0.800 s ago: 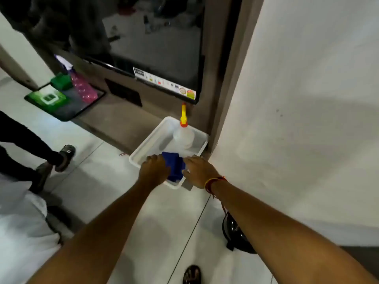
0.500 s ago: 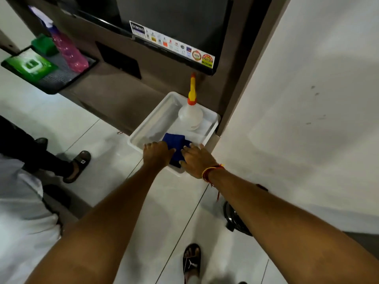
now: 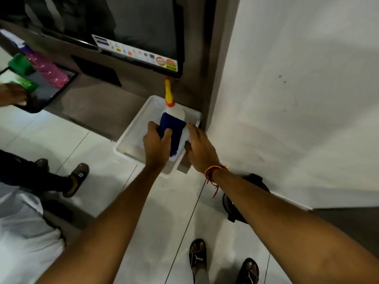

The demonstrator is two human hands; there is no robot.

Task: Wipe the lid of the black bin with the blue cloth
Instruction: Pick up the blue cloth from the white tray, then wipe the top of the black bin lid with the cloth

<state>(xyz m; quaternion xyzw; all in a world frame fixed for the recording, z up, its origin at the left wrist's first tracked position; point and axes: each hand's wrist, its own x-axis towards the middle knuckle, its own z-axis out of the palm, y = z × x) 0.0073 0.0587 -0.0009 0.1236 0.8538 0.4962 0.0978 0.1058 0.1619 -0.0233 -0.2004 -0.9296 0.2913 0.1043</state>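
Head view, looking down at a white tiled floor (image 3: pixel 98 181) beside a pale wall (image 3: pixel 297 99) and a dark screen (image 3: pixel 143 27) mounted on a brown panel. Progress: the wiping has not begun, judging by the layout; only the pick-up of the cloth is under way, and carrying it to the bin and rubbing the lid remain. The black bin (image 3: pixel 231 203) stands on the floor at the foot of the wall, largely hidden beneath the right forearm, so the condition of its lid cannot be read. A white plastic tray (image 3: pixel 131 138) rests on the floor against the panel, well apart from the bin, and holds a clear squeeze bottle with a yellow nozzle (image 3: pixel 174 109) at its far end. The blue cloth (image 3: pixel 173 130), folded, is over the tray just in front of the bottle. Pose: both arms reach forward and down. The left hand (image 3: pixel 156 146) has fingers and thumb closed around the cloth's left edge, gripping it. The right hand (image 3: pixel 200 147) is beside the cloth with fingers spread and relaxed, grasping nothing; whether its fingertips touch the cloth cannot be told. A red-and-yellow thread bracelet (image 3: pixel 215 171) circles the right wrist.
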